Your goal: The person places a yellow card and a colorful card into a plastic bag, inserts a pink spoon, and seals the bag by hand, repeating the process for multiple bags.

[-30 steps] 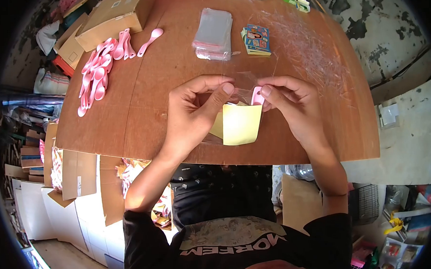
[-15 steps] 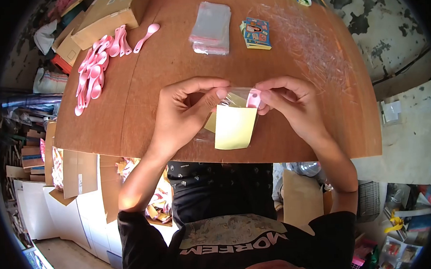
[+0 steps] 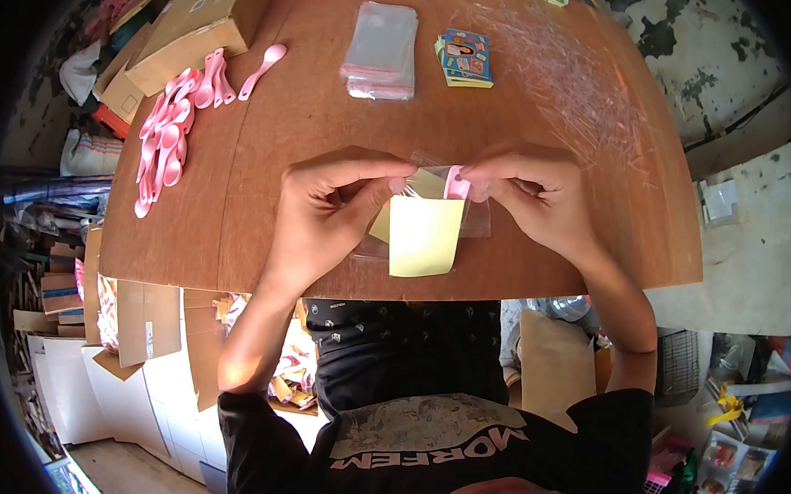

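Observation:
My left hand (image 3: 336, 201) pinches the upper left corner of a clear plastic bag (image 3: 434, 172) between thumb and forefinger. My right hand (image 3: 530, 188) is closed on the bag's upper right corner, beside the pink handle end of a spoon (image 3: 455, 182). Inside the bag, a pale yellow card (image 3: 426, 237) covers most of the spoon. Another yellowish piece shows partly behind the card. Clear film lies on the table just behind the bag, its outline hard to make out.
Pink spoons (image 3: 168, 138) lie piled at the left by a cardboard box (image 3: 194, 44). Farther back sit a stack of clear bags (image 3: 382, 49) and small blue-covered cards (image 3: 468, 58). Crumpled clear strips (image 3: 565, 81) spread over the right side of the wooden table (image 3: 301, 101).
Both hands and the bag have shifted slightly left in view, as has the table's contents. My right fingers have drawn closer together at the bag's corner.

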Demonstrator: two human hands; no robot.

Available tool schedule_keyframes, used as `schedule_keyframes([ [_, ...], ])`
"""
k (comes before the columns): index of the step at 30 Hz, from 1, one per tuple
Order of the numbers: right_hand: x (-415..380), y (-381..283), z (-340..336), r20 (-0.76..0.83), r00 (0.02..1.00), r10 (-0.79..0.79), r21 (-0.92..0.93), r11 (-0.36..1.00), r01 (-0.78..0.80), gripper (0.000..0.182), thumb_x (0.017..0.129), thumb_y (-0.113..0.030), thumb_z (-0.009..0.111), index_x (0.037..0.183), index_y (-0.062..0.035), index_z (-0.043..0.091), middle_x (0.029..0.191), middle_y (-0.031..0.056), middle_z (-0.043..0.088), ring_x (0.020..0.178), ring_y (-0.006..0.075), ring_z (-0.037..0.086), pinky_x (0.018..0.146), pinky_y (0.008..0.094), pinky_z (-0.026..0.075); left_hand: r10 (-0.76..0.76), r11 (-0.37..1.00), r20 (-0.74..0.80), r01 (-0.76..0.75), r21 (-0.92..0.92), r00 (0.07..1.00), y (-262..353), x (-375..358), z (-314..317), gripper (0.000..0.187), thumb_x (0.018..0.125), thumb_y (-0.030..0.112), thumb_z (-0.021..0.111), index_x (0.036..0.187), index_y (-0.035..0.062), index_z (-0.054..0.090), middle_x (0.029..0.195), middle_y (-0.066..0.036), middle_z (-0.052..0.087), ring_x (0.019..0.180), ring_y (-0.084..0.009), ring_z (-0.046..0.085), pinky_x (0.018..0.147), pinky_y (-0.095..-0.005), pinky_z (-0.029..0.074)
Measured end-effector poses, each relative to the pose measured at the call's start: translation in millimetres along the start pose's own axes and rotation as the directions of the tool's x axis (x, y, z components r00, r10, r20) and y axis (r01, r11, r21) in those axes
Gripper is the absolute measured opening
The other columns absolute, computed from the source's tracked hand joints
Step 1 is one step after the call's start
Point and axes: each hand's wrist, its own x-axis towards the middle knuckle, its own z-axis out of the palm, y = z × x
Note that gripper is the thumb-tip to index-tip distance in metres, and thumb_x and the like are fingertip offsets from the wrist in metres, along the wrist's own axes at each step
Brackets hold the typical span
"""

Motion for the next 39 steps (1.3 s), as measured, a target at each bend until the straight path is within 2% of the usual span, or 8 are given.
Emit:
schedule_keyframes([
  [8,3,-2,-1,0.064,0.975,-0.214,-0.324,0.919,0.223,0.023,0.079,0.007,0.061,0.095,-0.0057,0.071,0.09,0.0071,0.068,0.074,0.0183,0.064,0.065,0.0274,0.049,0.021,0.995,0.019,-0.019,-0.099,1.0,-6,-2,-4,0.018,0.086,-0.009,0.056,0.098,-0.0028,0.069,0.093,-0.009,0.068,0.083,-0.0099,0.062,0.071,-0.0214,0.049],
  [14,1,-5,1,0.073,0.977,-0.2,-0.385,0.898,0.212,0.026,0.076,0.007,0.061,0.095,-0.0076,0.071,0.091,0.0062,0.067,0.073,0.0204,0.064,0.063,0.0293,0.048,-0.131,0.974,0.037,0.136,-0.183,0.991,1,-3,-6,0.018,0.088,-0.007,0.056,0.102,-0.0041,0.066,0.091,-0.006,0.067,0.079,-0.0067,0.06,0.067,-0.0195,0.047],
  [17,0,-8,-2,0.137,0.973,-0.186,-0.383,0.896,0.226,0.028,0.077,0.013,0.056,0.097,-0.0008,0.07,0.096,0.0135,0.066,0.081,0.0219,0.064,0.066,0.0272,0.048,-0.145,0.972,0.016,0.145,-0.184,0.989,1,-2,-3,0.014,0.088,-0.003,0.059,0.101,-0.0044,0.066,0.091,-0.007,0.068,0.078,-0.0069,0.061,0.065,-0.0191,0.049],
  [19,0,-10,-3,0.145,0.974,-0.176,-0.38,0.899,0.219,0.028,0.077,0.012,0.057,0.097,-0.0008,0.07,0.096,0.0137,0.066,0.08,0.0218,0.063,0.066,0.0275,0.048,-0.076,0.98,-0.024,0.07,-0.187,0.997,-1,-2,0,0.013,0.087,-0.001,0.063,0.099,-0.0047,0.066,0.091,-0.008,0.068,0.079,-0.0077,0.062,0.066,-0.0196,0.052],
  [23,0,-11,2,0.101,0.971,-0.218,-0.346,0.907,0.24,0.022,0.077,0.003,0.063,0.097,-0.0036,0.07,0.092,0.0096,0.067,0.074,0.0182,0.064,0.06,0.0277,0.048,-0.109,0.972,-0.034,0.099,-0.212,0.993,-2,-2,0,0.019,0.085,-0.002,0.065,0.103,-0.0048,0.064,0.092,-0.009,0.068,0.082,-0.0092,0.064,0.069,-0.0217,0.054],
  [29,1,-6,5,0.088,0.97,-0.227,-0.305,0.921,0.243,0.015,0.08,-0.003,0.068,0.095,-0.0024,0.07,0.093,0.0109,0.066,0.077,0.019,0.065,0.064,0.0273,0.051,-0.111,0.976,-0.014,0.107,-0.19,0.994,-5,-2,-1,0.027,0.085,-0.002,0.065,0.111,-0.0039,0.059,0.093,-0.01,0.068,0.083,-0.01,0.064,0.07,-0.0216,0.054],
  [32,-2,-10,10,0.064,0.991,-0.115,-0.194,0.973,0.125,0.022,0.075,0.001,0.072,0.096,0.0011,0.067,0.096,0.0117,0.064,0.085,0.018,0.064,0.071,0.0269,0.053,-0.102,0.973,-0.027,0.094,-0.209,0.994,-5,-2,-1,0.026,0.085,-0.002,0.065,0.11,-0.0035,0.06,0.093,-0.01,0.068,0.084,-0.0102,0.064,0.069,-0.0215,0.054],
  [39,-7,0,21,0.001,0.997,-0.081,-0.038,0.996,0.081,0.028,0.076,0.006,0.071,0.102,0.0023,0.061,0.104,0.0104,0.058,0.09,0.0176,0.064,0.077,0.027,0.058,-0.145,0.973,-0.033,0.137,-0.188,0.989,-7,-2,-3,0.029,0.085,0.0,0.065,0.114,-0.0023,0.059,0.095,-0.009,0.068,0.085,-0.0103,0.064,0.069,-0.022,0.054],
])
